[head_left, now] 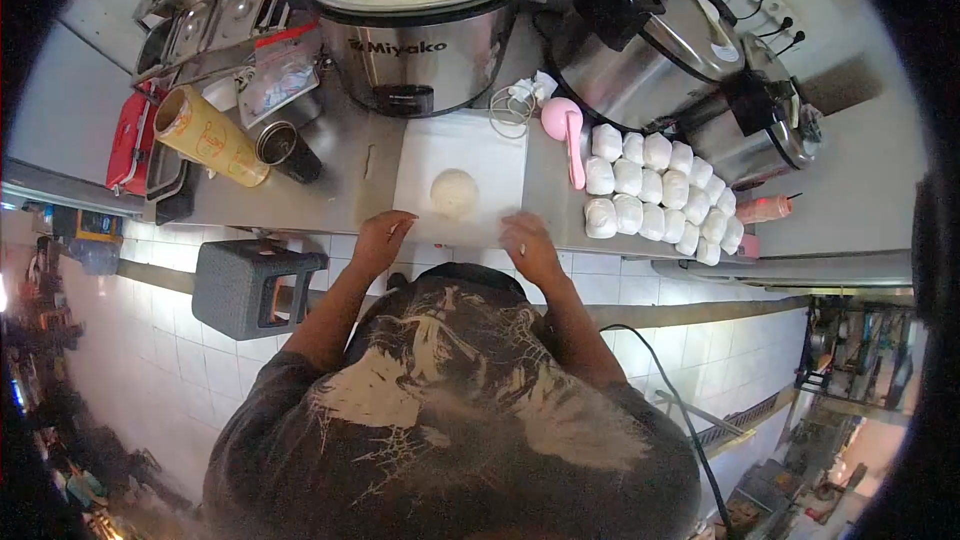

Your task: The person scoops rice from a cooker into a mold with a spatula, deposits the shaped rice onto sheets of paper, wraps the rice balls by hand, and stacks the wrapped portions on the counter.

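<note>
On the steel counter (pixel 345 180), a rounded rice portion (pixel 455 193) sat on a white sheet (pixel 420 150), apparently so placed to keep it off the bare surface. The left hand (pixel 385 240) appeared to have its fingers pinched together on the sheet's near left edge, presumably to control it; the right hand (pixel 531 248), blurred at the near right corner, could not be judged for closure. The rice lay between and slightly beyond both hands, touched by neither.

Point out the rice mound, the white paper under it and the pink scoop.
Rice mound (pixel 455 194), head view: middle of its top.
White paper (pixel 424 155), head view: a bare patch near the rice.
Pink scoop (pixel 574 140), head view: on its handle.
</note>
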`<move>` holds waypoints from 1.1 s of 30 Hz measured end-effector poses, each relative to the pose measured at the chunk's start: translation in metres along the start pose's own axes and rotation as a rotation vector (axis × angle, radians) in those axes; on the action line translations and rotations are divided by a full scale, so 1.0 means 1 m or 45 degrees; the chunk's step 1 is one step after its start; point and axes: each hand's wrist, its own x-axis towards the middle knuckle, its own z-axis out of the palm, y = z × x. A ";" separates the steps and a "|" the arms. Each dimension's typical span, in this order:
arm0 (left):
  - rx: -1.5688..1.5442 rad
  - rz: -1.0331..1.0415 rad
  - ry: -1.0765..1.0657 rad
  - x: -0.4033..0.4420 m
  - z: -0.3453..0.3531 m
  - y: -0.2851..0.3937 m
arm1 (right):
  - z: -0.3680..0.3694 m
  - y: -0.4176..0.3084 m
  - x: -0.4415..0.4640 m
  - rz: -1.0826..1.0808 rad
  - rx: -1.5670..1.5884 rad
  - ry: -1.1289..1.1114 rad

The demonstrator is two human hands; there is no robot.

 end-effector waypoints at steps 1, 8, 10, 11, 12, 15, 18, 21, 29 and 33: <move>-0.001 -0.005 -0.001 -0.002 -0.001 -0.002 | -0.001 0.004 -0.003 0.001 0.002 -0.004; -0.040 0.044 0.048 0.006 0.007 0.004 | -0.018 -0.005 0.019 0.604 0.658 0.215; -0.191 -0.113 0.119 0.016 0.012 -0.003 | -0.007 0.012 0.031 0.928 0.623 0.125; -0.117 -0.185 0.164 0.025 0.018 -0.014 | -0.005 0.015 0.034 0.928 0.618 0.125; -0.042 -0.257 0.211 0.032 0.019 -0.017 | -0.004 0.015 0.039 0.930 0.485 0.182; 0.065 -0.233 0.171 0.040 0.018 -0.023 | 0.001 0.010 0.048 0.860 0.261 0.352; 0.123 -0.178 0.185 0.043 0.017 -0.021 | 0.008 0.010 0.048 0.840 0.168 0.431; 0.203 -0.187 0.134 0.045 0.018 -0.022 | 0.018 0.007 0.046 0.806 0.015 0.566; 0.396 -0.052 0.161 0.088 0.023 -0.049 | 0.038 -0.068 0.054 -0.055 -0.167 0.115; 0.752 0.014 0.117 0.143 0.012 -0.026 | 0.037 -0.072 0.061 0.000 -0.186 0.061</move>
